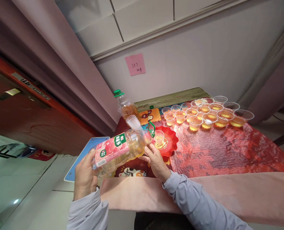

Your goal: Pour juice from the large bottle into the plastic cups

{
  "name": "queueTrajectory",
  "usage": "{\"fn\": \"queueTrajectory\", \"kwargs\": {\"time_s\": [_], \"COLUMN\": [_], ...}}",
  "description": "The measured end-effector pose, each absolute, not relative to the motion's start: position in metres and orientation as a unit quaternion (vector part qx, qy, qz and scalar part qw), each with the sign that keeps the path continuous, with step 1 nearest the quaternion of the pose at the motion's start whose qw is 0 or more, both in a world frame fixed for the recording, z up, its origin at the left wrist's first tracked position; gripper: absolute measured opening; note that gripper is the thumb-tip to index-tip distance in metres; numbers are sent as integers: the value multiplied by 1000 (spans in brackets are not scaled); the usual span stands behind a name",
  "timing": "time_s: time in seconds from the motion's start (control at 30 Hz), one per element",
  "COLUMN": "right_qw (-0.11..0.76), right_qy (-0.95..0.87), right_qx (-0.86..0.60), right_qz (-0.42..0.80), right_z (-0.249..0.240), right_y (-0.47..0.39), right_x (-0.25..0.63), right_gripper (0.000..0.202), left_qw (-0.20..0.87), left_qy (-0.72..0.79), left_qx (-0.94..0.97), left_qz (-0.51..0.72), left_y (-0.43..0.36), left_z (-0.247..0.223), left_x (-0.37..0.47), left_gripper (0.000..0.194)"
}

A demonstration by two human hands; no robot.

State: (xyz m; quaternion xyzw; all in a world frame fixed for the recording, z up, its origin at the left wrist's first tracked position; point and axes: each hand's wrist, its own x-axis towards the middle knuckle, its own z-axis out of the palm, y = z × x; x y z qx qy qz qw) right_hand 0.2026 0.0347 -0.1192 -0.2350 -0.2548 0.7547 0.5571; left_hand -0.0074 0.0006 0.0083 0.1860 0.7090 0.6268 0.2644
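A large clear bottle (115, 148) with a pink label and pale drink lies tilted above the table's left part, its neck toward the right. Round its base is my left hand (84, 174). My right hand (155, 159) supports it near the neck, fingers bent against the bottle. Under the mouth, a clear plastic cup (159, 137) stands on a red scalloped plate (172, 142). A green handle ring (151, 129) hangs at the neck. Behind the bottle are stacked clear cups (133, 122).
A second bottle (127, 109) with a green cap stands at the back left. Several cups of amber drink (195, 123) fill the back right of the red-covered table (204, 156). A loose green cap (151, 107) lies near the wall. A blue board (81, 155) is at left.
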Motion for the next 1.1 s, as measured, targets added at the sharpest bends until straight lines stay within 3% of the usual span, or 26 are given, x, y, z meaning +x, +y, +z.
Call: {"fn": "queueTrajectory", "kwargs": {"time_s": [1.1], "right_qw": [557], "right_qy": [-258], "right_qx": [-228], "right_qz": [756], "right_z": [-121], "right_y": [36], "right_x": [203], "right_gripper": [63], "left_qw": [264], "left_qy": [708], "left_qx": [179], "left_qz": [630], "left_y": [3], "left_z": [4], "left_x": [-8], "left_gripper": [39]}}
